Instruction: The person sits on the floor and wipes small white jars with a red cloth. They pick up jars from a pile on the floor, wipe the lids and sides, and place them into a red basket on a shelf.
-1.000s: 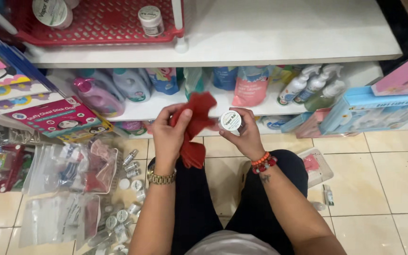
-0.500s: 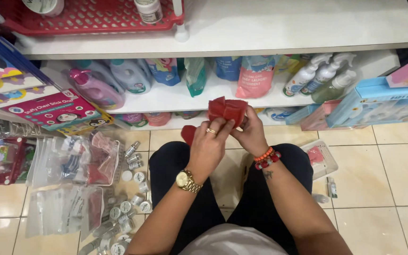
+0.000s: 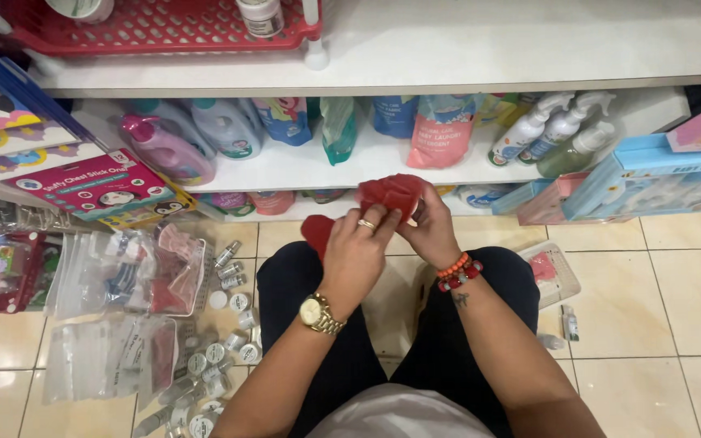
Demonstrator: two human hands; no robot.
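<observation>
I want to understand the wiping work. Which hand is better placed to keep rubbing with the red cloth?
Probably the left hand: it lies over the red cloth, fingers on top. The right hand is cupped under the cloth, seemingly supporting something hidden inside.

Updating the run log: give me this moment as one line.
left hand: grips red cloth | right hand: grips same cloth | place: above lap, before white shelf | floor left: small jars, clear bags

A cloth (image 3: 391, 196) is held between both hands before stocked shelves (image 3: 383, 166); small jars (image 3: 221, 341) and bags (image 3: 123, 280) are scattered on the floor at left.
</observation>
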